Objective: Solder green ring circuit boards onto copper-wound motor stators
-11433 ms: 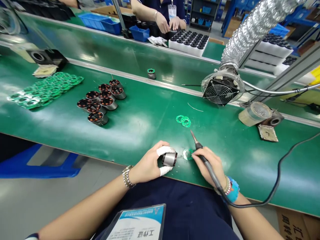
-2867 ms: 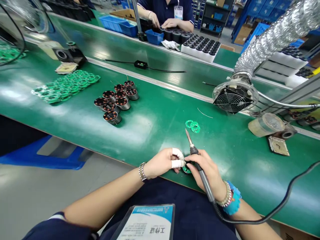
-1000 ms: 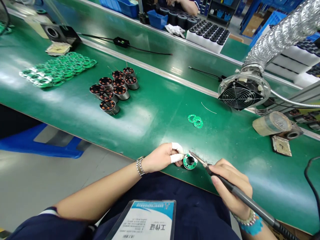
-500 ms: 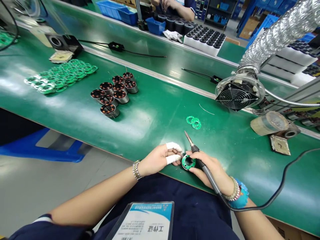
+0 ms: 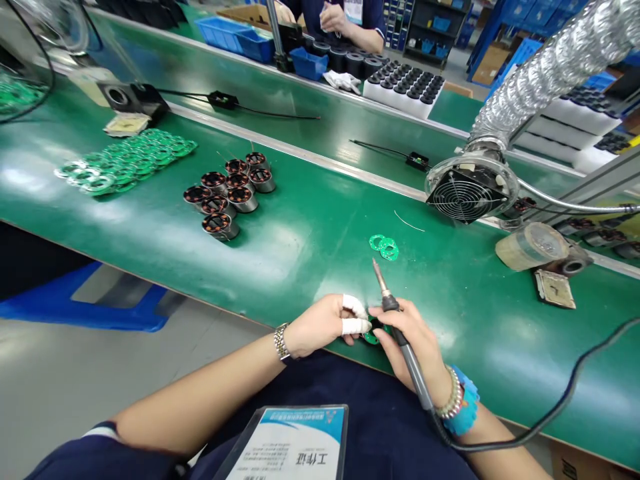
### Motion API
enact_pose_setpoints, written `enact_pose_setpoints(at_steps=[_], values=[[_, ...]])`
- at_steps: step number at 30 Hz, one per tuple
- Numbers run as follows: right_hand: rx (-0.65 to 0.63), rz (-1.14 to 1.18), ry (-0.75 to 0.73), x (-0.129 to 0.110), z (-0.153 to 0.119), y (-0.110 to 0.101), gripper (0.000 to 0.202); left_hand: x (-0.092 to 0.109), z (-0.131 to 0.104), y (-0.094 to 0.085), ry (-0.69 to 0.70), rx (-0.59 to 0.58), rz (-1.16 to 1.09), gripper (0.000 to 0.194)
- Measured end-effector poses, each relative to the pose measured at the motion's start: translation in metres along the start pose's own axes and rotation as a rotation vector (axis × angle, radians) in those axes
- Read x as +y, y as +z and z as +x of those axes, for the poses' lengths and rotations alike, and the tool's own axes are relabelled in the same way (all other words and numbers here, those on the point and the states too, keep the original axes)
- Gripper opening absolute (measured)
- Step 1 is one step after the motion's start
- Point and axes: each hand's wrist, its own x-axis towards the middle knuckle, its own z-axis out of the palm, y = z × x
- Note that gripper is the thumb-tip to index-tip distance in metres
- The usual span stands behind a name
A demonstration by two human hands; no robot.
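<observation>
- Clock centred on the workpiece; 12 is the bench's far side.
- Workpiece: green ring-shaped circuit board with dark centre, at the near edge of the green bench, between both hands; partly hidden by fingers.
- Left hand: white-wrapped thumb and forefinger pressed together at the board's 9 o'clock side; anything pinched is too small to tell.
- Right hand: closed around a grey-handled soldering iron with metal tip, thumb and forefinger at the board. Tip points towards 12.
- 12 o'clock: two loose green ring boards, overlapping.
- Between 10 and 11: nine silver cylinders with copper windings.
- 10 o'clock, farther: spread of green ring boards.
- 1 o'clock: black square fan.
- 2 o'clock: cloudy lidded jar.
</observation>
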Motion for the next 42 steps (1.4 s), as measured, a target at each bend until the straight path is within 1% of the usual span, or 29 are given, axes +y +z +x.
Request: enact_pose_setpoints(at_steps=[3,5,9,12,14,19,24,28,31,34,37,39,42], values=[[-0.016,-0.023,-0.037,-0.001,0.009,0.001,0.026,-0.002,0.001,-0.002,0.018,-0.011,-0.02,0.024],[-0.021,-0.042,-0.042,0.0,0.01,0.002,0.026,-0.003,-0.001,-0.003,0.007,0.0,-0.043,0.025],[-0.046,-0.046,-0.056,0.001,0.003,0.003,0.028,-0.005,-0.006,-0.005,-0.005,0.027,-0.087,0.023],[-0.056,-0.035,-0.075,0.0,-0.002,0.005,0.031,-0.005,-0.009,-0.006,-0.002,0.013,-0.1,0.02],[-0.047,-0.023,-0.074,-0.002,-0.003,0.006,0.03,-0.005,-0.01,-0.007,-0.003,-0.003,-0.096,0.019],[0.028,-0.049,0.0,-0.002,0.003,0.01,0.025,-0.006,-0.008,-0.009,-0.005,-0.039,-0.066,0.018],[0.025,-0.041,-0.048,0.002,0.009,0.014,0.025,-0.007,-0.007,-0.01,-0.001,-0.044,-0.066,0.019],[-0.017,-0.099,-0.069,0.0,0.008,0.016,0.026,-0.009,-0.008,-0.007,0.014,-0.007,-0.11,0.021],[-0.073,-0.151,-0.069,-0.004,0.006,0.015,0.027,-0.009,-0.009,-0.005,0.039,-0.014,-0.138,0.022],[-0.03,-0.131,-0.034,-0.007,0.004,0.009,0.027,-0.008,-0.01,-0.007,0.034,-0.028,-0.099,0.019],[0.045,-0.037,0.03,-0.01,0.001,-0.005,0.024,-0.007,-0.009,-0.009,0.013,-0.048,-0.032,0.016],[0.053,0.044,0.066,-0.012,-0.003,-0.017,0.026,-0.006,-0.008,-0.01,0.002,-0.059,0.002,0.014],[0.02,0.126,0.063,-0.015,-0.011,-0.033,0.034,-0.006,-0.007,-0.011,-0.012,-0.058,0.022,0.013]])
